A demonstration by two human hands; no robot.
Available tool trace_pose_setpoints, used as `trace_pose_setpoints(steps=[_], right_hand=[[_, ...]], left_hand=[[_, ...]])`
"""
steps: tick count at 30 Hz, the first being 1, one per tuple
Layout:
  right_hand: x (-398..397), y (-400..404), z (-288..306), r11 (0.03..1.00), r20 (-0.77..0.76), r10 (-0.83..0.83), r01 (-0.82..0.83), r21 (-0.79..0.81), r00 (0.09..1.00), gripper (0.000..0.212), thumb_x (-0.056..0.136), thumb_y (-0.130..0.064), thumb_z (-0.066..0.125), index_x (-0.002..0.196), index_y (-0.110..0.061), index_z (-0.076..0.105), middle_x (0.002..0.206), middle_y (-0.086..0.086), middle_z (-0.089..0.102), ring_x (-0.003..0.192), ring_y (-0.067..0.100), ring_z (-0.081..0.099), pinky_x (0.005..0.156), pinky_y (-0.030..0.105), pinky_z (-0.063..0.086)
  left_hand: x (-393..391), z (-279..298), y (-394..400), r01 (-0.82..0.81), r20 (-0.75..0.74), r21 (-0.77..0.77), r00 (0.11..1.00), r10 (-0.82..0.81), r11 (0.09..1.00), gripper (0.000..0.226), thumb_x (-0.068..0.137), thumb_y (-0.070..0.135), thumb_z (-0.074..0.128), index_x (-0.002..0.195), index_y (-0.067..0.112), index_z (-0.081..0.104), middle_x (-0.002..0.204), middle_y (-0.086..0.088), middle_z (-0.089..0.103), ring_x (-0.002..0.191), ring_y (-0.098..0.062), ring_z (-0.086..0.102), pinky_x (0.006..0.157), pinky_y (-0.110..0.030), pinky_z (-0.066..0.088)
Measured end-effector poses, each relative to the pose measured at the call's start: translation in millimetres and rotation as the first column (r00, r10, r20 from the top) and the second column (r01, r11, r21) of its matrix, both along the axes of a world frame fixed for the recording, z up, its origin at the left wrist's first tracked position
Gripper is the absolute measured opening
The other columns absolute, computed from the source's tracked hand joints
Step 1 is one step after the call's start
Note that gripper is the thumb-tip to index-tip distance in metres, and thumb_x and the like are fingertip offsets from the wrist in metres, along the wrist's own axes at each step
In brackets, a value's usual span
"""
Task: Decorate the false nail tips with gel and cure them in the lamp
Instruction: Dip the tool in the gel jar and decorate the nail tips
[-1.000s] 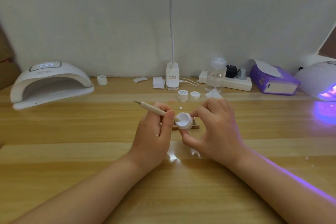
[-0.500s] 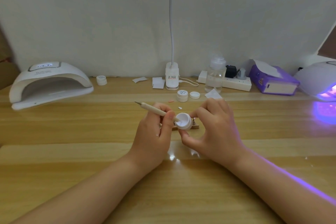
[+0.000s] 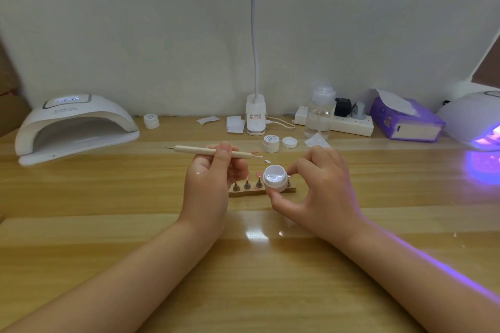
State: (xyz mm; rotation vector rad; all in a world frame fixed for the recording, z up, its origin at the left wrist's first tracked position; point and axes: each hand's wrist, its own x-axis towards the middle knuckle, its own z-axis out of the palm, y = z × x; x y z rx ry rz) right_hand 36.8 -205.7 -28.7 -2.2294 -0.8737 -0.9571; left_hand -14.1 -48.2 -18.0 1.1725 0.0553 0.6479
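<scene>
My left hand (image 3: pixel 208 184) pinches a wooden dotting tool (image 3: pixel 189 149), held level above the table with a small white blob at its right tip. Between thumb and fingers my right hand (image 3: pixel 322 192) holds a small open white gel jar (image 3: pixel 275 178), tilted toward me. Behind the jar a wooden stand (image 3: pixel 244 192) carries metal pegs with pink false nail tips; the jar hides its right part. A loose nail tip (image 3: pixel 267 161) lies on the table beyond the stand. One white curing lamp (image 3: pixel 73 127) stands at the far left, unlit inside. Another curing lamp (image 3: pixel 476 121) at the far right glows purple.
A closed gel jar (image 3: pixel 271 142) and a loose lid (image 3: pixel 289 142) sit behind the stand. Another jar (image 3: pixel 151 120), paper scraps, the desk lamp base (image 3: pixel 255 117), a clear bottle (image 3: pixel 320 113), a power strip (image 3: pixel 351 125) and a purple tissue box (image 3: pixel 405 121) line the wall.
My left hand lifted the tool's tip out of the gel jar and swung it level, away from the jar. The stand's pegs show between my hands now. My right hand still holds the jar.
</scene>
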Motion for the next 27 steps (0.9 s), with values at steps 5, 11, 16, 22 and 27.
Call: trace_pose_setpoints(steps=[5,11,16,22,27], right_hand=[[-1.4,0.9,0.6,1.0,-0.006,0.006,-0.006,0.003,1.0,0.033,0.061,-0.041,0.076,0.072,-0.013,0.065,0.074,-0.001,0.049,0.077,0.02,0.046,0.07,0.033,0.039],[-3.0,1.3,1.3,1.0,-0.018,0.0,0.0,0.011,1.0,0.033,0.063,-0.042,0.076,0.073,-0.012,0.066,0.073,0.0,0.05,0.076,0.02,0.046,0.07,0.033,0.038],[-3.8,1.9,2.5,1.0,-0.025,0.014,-0.013,0.022,1.0,0.034,0.064,-0.044,0.075,0.072,-0.012,0.066,0.071,0.001,0.05,0.076,0.02,0.046,0.069,0.033,0.039],[-5.7,2.9,2.9,0.999,-0.025,0.025,-0.025,0.02,0.999,0.036,0.065,-0.046,0.073,0.072,-0.011,0.067,0.071,0.001,0.05,0.076,0.02,0.046,0.07,0.031,0.037],[-6.6,2.2,4.1,1.0,-0.032,0.027,-0.027,0.013,0.999,0.035,0.065,-0.045,0.073,0.071,-0.011,0.067,0.071,0.001,0.05,0.075,0.02,0.046,0.07,0.032,0.038]], left_hand=[[1.9,-3.2,-0.8,0.02,-0.038,0.029,0.999,-0.018,0.999,0.025,0.097,0.02,0.049,0.077,0.013,0.062,0.06,0.001,0.063,0.057,-0.008,0.059,0.069,-0.035,0.048],[3.1,-4.9,-1.5,0.014,-0.063,0.028,0.998,-0.012,1.0,0.025,0.097,0.022,0.049,0.077,0.012,0.062,0.059,0.0,0.063,0.055,-0.009,0.059,0.074,-0.043,0.046],[1.0,-3.6,-1.6,0.024,-0.072,0.044,0.997,-0.021,0.999,0.037,0.098,0.017,0.047,0.068,0.02,0.068,0.061,-0.001,0.064,0.057,-0.01,0.059,0.074,-0.042,0.045],[0.0,-1.9,-3.3,0.003,-0.048,0.06,0.999,-0.001,0.998,0.022,0.096,0.004,0.041,0.082,0.011,0.056,0.063,-0.001,0.066,0.059,-0.012,0.059,0.071,-0.037,0.046],[-1.8,-1.6,-3.3,0.027,-0.012,0.059,1.0,-0.026,0.998,0.007,0.082,0.012,0.051,0.083,0.01,0.057,0.066,-0.003,0.067,0.063,-0.014,0.061,0.069,-0.031,0.051]])
